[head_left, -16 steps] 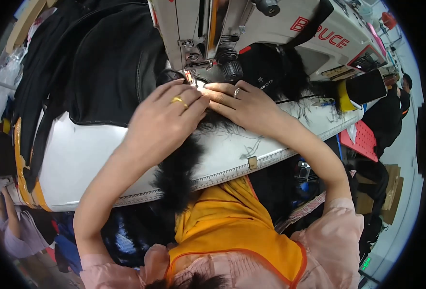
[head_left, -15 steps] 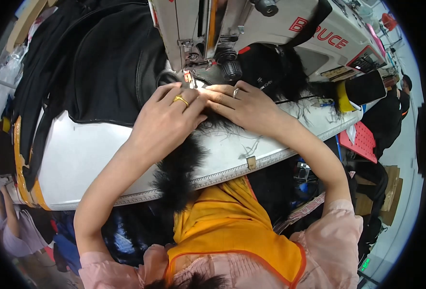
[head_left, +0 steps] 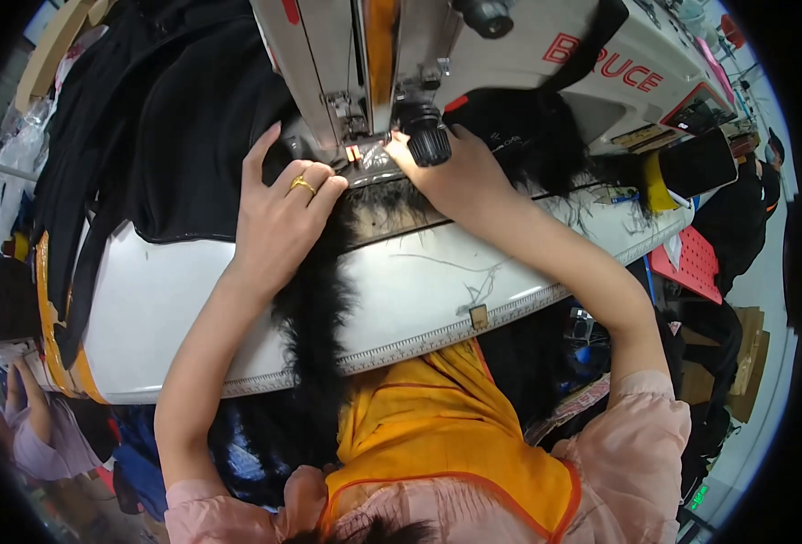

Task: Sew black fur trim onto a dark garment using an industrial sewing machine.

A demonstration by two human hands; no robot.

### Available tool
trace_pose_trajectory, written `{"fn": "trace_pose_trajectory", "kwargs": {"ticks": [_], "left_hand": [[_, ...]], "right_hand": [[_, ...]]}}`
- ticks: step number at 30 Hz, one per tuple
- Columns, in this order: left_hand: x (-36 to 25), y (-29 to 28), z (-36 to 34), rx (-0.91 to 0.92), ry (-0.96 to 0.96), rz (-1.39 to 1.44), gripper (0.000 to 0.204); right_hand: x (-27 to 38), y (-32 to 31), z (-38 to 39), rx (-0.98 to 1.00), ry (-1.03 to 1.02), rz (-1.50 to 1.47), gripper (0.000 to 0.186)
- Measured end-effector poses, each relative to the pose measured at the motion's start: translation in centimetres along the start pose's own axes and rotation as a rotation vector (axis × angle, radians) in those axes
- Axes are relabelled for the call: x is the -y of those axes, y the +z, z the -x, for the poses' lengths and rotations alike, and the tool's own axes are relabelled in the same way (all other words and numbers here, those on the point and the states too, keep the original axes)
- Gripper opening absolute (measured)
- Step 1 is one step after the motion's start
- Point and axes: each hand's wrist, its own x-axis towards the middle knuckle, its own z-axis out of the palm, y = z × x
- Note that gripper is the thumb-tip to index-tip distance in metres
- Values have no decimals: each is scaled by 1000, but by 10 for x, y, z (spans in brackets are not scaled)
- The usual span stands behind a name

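My left hand [head_left: 279,213], with a gold ring, lies left of the needle area. One finger points up over the black garment [head_left: 206,136], while the others curl down at the top of a black fur trim [head_left: 315,313], which hangs over the table's front edge. My right hand [head_left: 464,181] reaches in from the right beside the presser foot [head_left: 354,154] of a white sewing machine [head_left: 591,45]. One fingertip is lit by the needle lamp; a black knob [head_left: 430,145] hides its other fingers. More black fur lies under the foot.
A ruler strip [head_left: 419,343] runs along the front edge of the white table [head_left: 174,308]. Loose threads lie near a small tan block [head_left: 479,315]. To the right are a red perforated tray [head_left: 689,263] and cardboard [head_left: 753,363]. Another person's arm [head_left: 34,408] shows at lower left.
My hands have parted from beside the needle. The left moved left; the right slid up behind the knob. The fur under the foot and the bare table edge there now show.
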Motion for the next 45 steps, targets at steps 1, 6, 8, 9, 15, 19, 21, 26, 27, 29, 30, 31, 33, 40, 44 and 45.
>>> {"fn": "trace_pose_trajectory", "kwargs": {"ticks": [1,6,8,9,15,19,21,26,27,29,30,31,33,40,44,45], "left_hand": [[5,4,-2,-38,22,28,11],[18,16,-5,8,-21,106,12],[18,14,-7,60,-42,91,12],[15,14,-6,23,-42,94,11],[13,15,-9,-26,-10,43,6],[14,16,-9,-44,-35,34,4],[13,18,-12,-58,-48,21,5],[13,18,-11,-13,-48,-70,9],[13,18,-12,-13,-45,-70,9],[12,17,-14,-34,-63,-32,10],[12,16,-14,-20,-69,-26,11],[11,16,-14,-21,-64,-24,11],[10,14,-15,-25,-72,-50,11],[10,19,-13,-18,-49,-118,12],[14,24,-8,-36,-82,-43,14],[17,24,-7,-60,-102,17,14]], "right_hand": [[-3,3,-5,-141,5,53,22],[-20,-5,-1,-84,61,16,18],[-25,-9,-2,-75,77,39,19],[-27,-9,-2,-66,91,61,20],[-33,-6,-3,-146,105,-17,15],[-33,-3,-4,-116,160,-2,18],[-35,1,-3,-85,163,28,16],[-36,2,-6,48,199,67,15],[-37,3,-6,48,202,68,15],[-38,8,-7,14,221,60,15],[-38,7,-8,78,224,88,19],[-38,6,-8,78,229,90,19],[-39,5,-11,187,221,111,27],[-29,-5,6,-44,32,119,18],[-1,-18,6,-80,-1,-127,29],[-2,-8,3,-85,9,-132,29]]}}
